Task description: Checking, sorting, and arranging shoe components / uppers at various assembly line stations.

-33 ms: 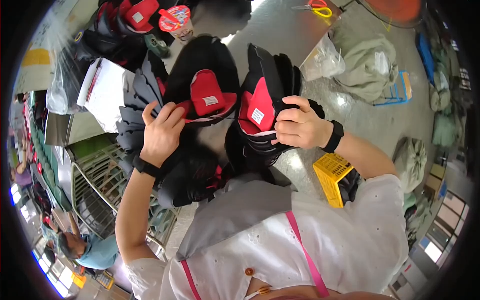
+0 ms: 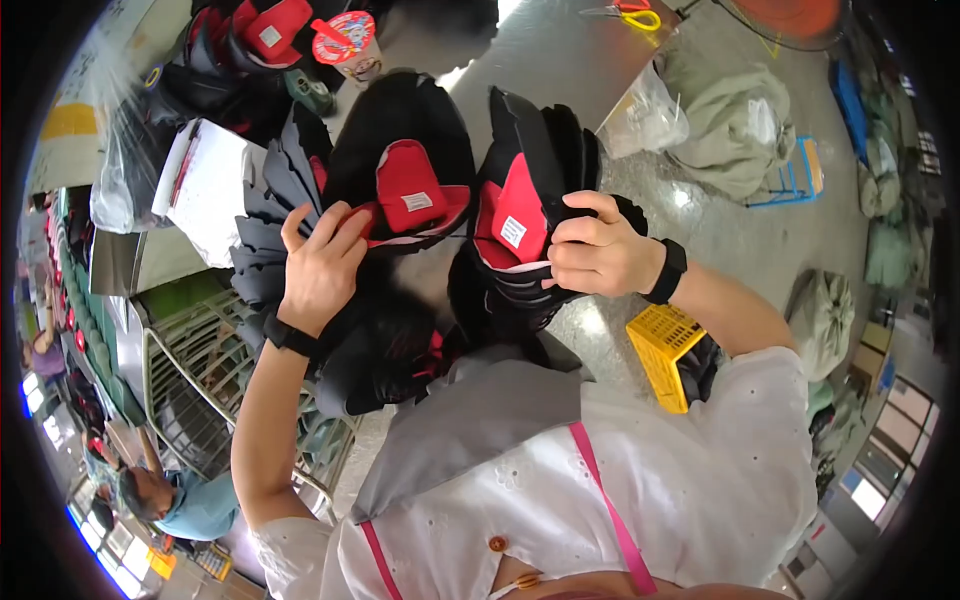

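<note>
Two black shoe uppers with red linings are in front of me, side by side. My left hand [image 2: 322,265] has its fingers and thumb closed on the near left edge of the left shoe upper [image 2: 400,115], by its red lining. The right shoe upper [image 2: 515,125] stands with its opening toward me, and my right hand [image 2: 605,250] grips its right edge with curled fingers. A red tongue with a white label shows inside each. Dark layered pieces [image 2: 262,215] fan out beside my left hand. More black uppers [image 2: 375,350] lie close to my body.
A metal table [image 2: 540,55] carries a red-lidded cup [image 2: 348,45], yellow-handled scissors [image 2: 638,17] and more red-lined uppers [image 2: 270,35]. At left are a wire cart [image 2: 185,390] and a person in blue [image 2: 200,505]. A yellow crate [image 2: 658,365] and green sacks [image 2: 735,130] are at right.
</note>
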Available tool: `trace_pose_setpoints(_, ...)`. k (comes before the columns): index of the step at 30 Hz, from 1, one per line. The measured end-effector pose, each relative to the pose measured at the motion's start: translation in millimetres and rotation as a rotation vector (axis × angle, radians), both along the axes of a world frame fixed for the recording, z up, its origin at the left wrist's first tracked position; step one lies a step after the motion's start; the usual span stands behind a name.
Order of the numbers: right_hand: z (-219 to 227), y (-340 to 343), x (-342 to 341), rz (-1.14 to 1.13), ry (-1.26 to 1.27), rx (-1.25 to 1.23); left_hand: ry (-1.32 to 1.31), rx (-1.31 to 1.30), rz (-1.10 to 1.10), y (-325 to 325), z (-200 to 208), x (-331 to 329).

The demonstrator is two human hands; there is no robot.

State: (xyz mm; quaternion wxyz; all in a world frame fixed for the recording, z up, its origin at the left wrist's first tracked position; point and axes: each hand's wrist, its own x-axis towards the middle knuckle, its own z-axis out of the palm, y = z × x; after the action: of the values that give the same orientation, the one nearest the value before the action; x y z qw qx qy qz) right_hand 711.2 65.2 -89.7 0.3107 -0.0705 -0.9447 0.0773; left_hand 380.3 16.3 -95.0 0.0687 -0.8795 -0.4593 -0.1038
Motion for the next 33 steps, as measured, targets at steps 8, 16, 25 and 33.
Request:
trace_pose_setpoints(8,24.0,-17.1,15.9,-0.206,-0.260,-0.079,-0.007,-0.054,-0.018,-26.5,5.3,-11.2)
trace_pose_setpoints(16,-5.3,0.0,-68.1,-0.335,-0.698,-0.305,0.031,0.008,-0.070,-19.4,6.8,8.3)
trace_pose_setpoints(25,-38.6,1.1,-88.9,-0.138,-0.692,-1.361,0.032,-0.035,-0.001,-41.6,18.3,24.1)
trace_pose_setpoints(33,20.3,-43.1,-58.7,0.071,-0.063,-1.881,0.124,-0.189,0.282,-71.0,37.7,56.0)
